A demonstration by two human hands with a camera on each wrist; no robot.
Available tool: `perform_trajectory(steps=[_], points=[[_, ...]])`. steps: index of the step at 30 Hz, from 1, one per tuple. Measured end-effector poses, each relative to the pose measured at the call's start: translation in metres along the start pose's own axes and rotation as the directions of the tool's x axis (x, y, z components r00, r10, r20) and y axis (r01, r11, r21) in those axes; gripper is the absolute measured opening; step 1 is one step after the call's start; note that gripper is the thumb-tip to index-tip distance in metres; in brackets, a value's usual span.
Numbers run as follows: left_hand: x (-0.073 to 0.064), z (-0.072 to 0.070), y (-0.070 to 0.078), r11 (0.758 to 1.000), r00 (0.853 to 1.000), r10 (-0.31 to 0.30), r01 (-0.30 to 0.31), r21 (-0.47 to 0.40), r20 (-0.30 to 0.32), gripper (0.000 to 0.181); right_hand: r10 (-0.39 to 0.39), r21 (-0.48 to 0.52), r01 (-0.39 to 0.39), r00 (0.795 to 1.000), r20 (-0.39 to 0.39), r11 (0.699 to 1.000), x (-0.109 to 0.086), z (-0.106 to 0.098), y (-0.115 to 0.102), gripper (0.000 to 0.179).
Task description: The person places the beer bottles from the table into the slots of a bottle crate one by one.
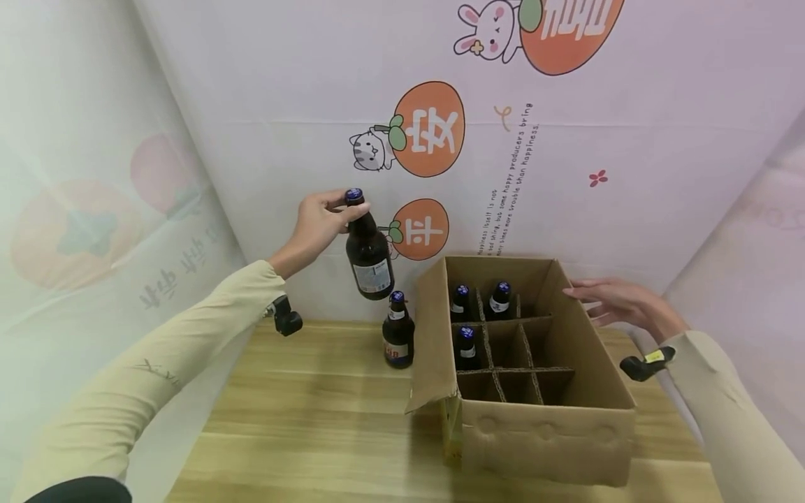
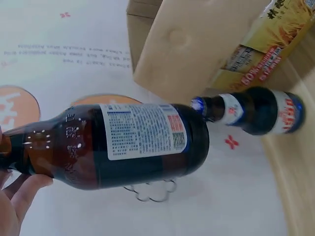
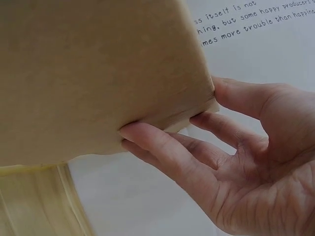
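Observation:
My left hand (image 1: 321,227) grips a dark brown beer bottle (image 1: 371,255) by its neck, thumb and fingers just under the blue cap. The bottle hangs upright above the table; its printed back label faces the left wrist camera. Below it, a second beer bottle (image 1: 398,342) stands on the table, left of an open cardboard box (image 1: 547,440). At the box's right side, my right hand (image 1: 629,304) holds the edge of the cardboard flap (image 3: 98,83) with its fingertips. Cardboard dividers (image 1: 531,327) split the box into cells, and 3 capped bottles (image 1: 466,349) stand in it.
The box's left flap (image 1: 434,342) folds outward near the standing bottle. A wood-grain table (image 1: 302,412) lies under everything. Behind it hangs a white sheet (image 1: 283,84) with cartoon prints, and pale sheets (image 1: 69,126) hang at both sides.

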State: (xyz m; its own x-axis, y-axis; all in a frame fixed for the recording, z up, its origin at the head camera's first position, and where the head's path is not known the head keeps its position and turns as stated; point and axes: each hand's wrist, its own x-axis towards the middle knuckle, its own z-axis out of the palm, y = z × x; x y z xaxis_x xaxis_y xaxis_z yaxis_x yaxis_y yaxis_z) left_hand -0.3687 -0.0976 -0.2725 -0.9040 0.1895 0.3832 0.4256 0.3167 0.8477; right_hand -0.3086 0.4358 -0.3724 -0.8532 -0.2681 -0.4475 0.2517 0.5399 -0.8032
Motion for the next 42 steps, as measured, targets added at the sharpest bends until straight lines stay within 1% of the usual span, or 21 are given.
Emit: perform_trajectory(steps=[3,5,9,14,17,19,21,24,26,29,31,34,37,39,42], points=[[0.003,0.006,0.008,0.997,0.997,0.075,-0.075,-0.011,-0.005,0.040,-0.006,0.004,0.006,1.000,0.005,1.000,0.000,0.000,0.000,0.080],[0.004,0.011,0.013,0.994,0.995,0.102,-0.103,-0.021,-0.017,0.038,-0.011,0.012,0.011,1.000,0.002,1.000,0.001,0.000,0.000,0.080],[0.005,0.023,0.025,0.991,0.992,0.125,-0.126,-0.053,-0.030,0.034,-0.025,0.042,0.024,1.000,0.005,0.999,0.003,0.001,0.001,0.078],[0.010,0.045,0.044,0.982,0.986,0.165,-0.166,-0.089,-0.011,0.038,-0.029,0.084,0.028,0.999,0.016,0.996,0.005,-0.003,0.004,0.077],[0.013,0.059,0.055,0.973,0.980,0.199,-0.198,-0.121,-0.005,0.039,-0.032,0.099,0.030,0.999,0.015,0.995,0.005,-0.002,0.003,0.078],[0.013,0.068,0.061,0.969,0.980,0.200,-0.198,-0.149,-0.003,0.039,-0.034,0.102,0.032,0.999,0.018,0.994,0.005,-0.002,0.003,0.078],[0.011,0.078,0.068,0.966,0.980,0.197,-0.194,-0.168,0.000,0.039,-0.033,0.105,0.031,0.999,0.022,0.994,0.005,-0.001,0.003,0.078],[0.008,0.095,0.076,0.962,0.986,0.169,-0.164,-0.218,0.008,0.038,-0.038,0.099,0.034,0.999,0.033,0.995,0.004,-0.001,0.004,0.076],[0.005,0.106,0.081,0.957,0.989,0.144,-0.133,-0.258,0.027,0.038,-0.038,0.087,0.036,0.999,0.030,0.996,0.003,-0.002,0.004,0.075],[0.001,0.123,0.083,0.955,0.992,0.105,-0.081,-0.284,0.071,0.039,-0.038,0.060,0.037,0.999,0.016,0.998,0.000,-0.004,0.005,0.074],[-0.002,0.134,0.083,0.959,0.991,0.086,-0.054,-0.279,0.103,0.040,-0.044,0.046,0.043,0.999,0.008,0.998,-0.002,-0.004,0.005,0.072],[-0.005,0.149,0.082,0.968,0.987,0.080,-0.043,-0.248,0.141,0.039,-0.052,0.043,0.051,0.998,0.019,0.998,-0.001,-0.004,0.004,0.071],[-0.006,0.162,0.081,0.978,0.983,0.047,-0.009,-0.207,0.180,0.043,-0.053,0.041,0.052,0.998,0.027,0.998,0.000,-0.005,0.003,0.070],[-0.007,0.169,0.081,0.983,0.978,0.023,0.016,-0.181,0.209,0.045,-0.044,0.055,0.042,0.998,0.036,0.998,0.001,-0.005,0.002,0.071],[-0.008,0.180,0.079,0.990,0.973,0.014,0.020,-0.141,0.231,0.044,-0.043,0.084,0.039,0.998,0.047,0.996,0.002,-0.006,0.002,0.069]])
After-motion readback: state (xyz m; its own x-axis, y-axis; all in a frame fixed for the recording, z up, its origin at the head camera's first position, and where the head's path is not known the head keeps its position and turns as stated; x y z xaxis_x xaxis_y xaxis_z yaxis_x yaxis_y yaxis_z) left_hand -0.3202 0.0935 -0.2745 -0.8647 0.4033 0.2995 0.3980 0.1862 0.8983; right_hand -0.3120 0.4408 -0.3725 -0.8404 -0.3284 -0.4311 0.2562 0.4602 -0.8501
